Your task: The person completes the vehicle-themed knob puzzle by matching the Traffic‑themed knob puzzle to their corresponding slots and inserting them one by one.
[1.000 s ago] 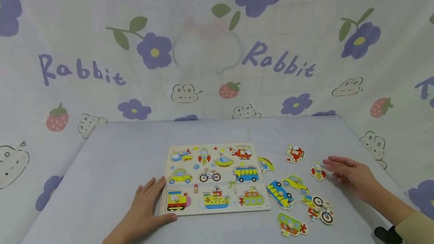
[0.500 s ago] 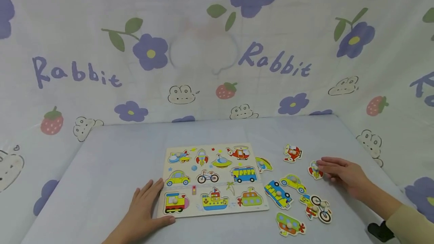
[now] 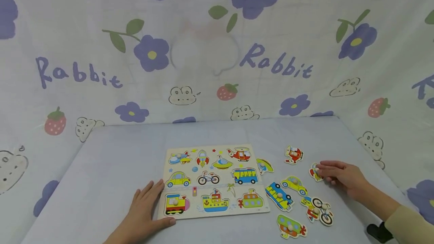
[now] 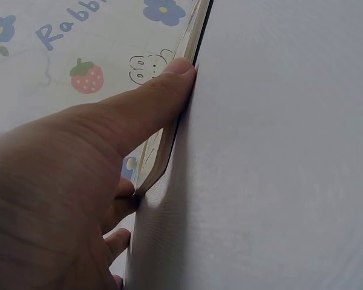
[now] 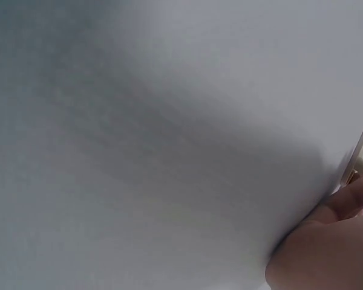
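My left hand (image 3: 145, 210) rests at the near left corner of a wooden peg puzzle board (image 3: 217, 214), fingers along its left edge and thumb on its front edge. In the left wrist view the thumb (image 4: 151, 99) lies straight against the board's edge (image 4: 163, 151). At the right, my right hand (image 3: 346, 178) pinches a rocket puzzle piece (image 3: 314, 172) by its top, covering part of it. The right wrist view shows bent fingers (image 5: 351, 196) at the edge of that piece (image 5: 358, 154). Train and airplane pieces with knobs sit in the board.
Right of the board lie loose pieces: a helicopter (image 3: 294, 155), a flying saucer (image 3: 264, 165), a car (image 3: 295, 185), a bus (image 3: 279, 196), a submarine (image 3: 291, 227), and a bicycle (image 3: 323, 211) overlapping a boat (image 3: 310, 209). A patterned curtain (image 3: 203, 48) hangs behind the table.
My right hand has moved left onto the rocket piece, and its fingers now cover the piece's right part. The left hand stays at the board's corner. The head view has shifted slightly.
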The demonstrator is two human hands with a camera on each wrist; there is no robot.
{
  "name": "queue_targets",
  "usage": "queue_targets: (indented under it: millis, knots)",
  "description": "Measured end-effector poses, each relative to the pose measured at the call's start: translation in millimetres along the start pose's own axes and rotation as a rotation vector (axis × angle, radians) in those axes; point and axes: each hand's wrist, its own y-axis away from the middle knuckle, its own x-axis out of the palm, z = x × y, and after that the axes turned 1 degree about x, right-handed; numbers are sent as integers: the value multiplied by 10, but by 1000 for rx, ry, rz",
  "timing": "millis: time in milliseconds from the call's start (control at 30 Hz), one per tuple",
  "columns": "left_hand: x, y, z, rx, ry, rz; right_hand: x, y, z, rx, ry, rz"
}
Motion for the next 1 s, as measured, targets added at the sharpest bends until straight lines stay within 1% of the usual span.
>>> queue_targets:
  millis: [200, 400, 533, 600, 833, 1000]
  knots:
    - [-9, 13, -3, -8, 23, 1, 22, -22, -10, 13, 20, -19]
    - [-3, 6, 3, -14, 15, -3, 41, -21, 12, 11, 61, -47]
    - [10, -5, 7, -49, 11, 10, 57, -10, 28, 12, 101, -64]
    - [10, -5, 2, -56, 12, 16, 63, -3, 25, 8, 112, -70]
    - [10, 0, 7, -22, 11, -9, 83, 10, 27, -9, 109, -76]
    - [25, -9, 9, -42, 6, 2, 74, -15, 17, -2, 119, -88]
